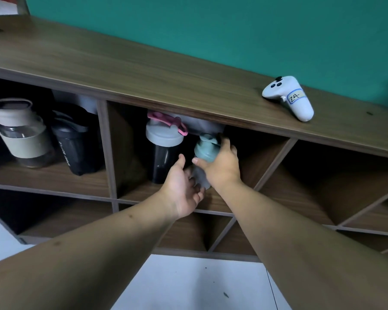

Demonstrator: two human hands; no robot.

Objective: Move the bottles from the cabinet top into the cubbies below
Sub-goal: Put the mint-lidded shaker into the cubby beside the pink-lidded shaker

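Note:
A small clear bottle with a teal lid (205, 151) stands in the middle upper cubby (251, 157). My right hand (222, 164) wraps around its side and lid. My left hand (182, 186) cups its base from below and the left, fingers curled under it. Just left of it in the same cubby stands a dark shaker bottle with a grey lid and pink strap (164, 144). The left cubby holds a glass bottle with a beige sleeve (20, 133) and a black sport bottle (76, 144). No bottle shows on the wooden cabinet top (121, 63).
A white game controller with a label (289, 97) lies on the cabinet top at the right. The right upper cubby (334, 180) and the lower row of cubbies hold nothing visible. A green wall rises behind, and white floor lies below.

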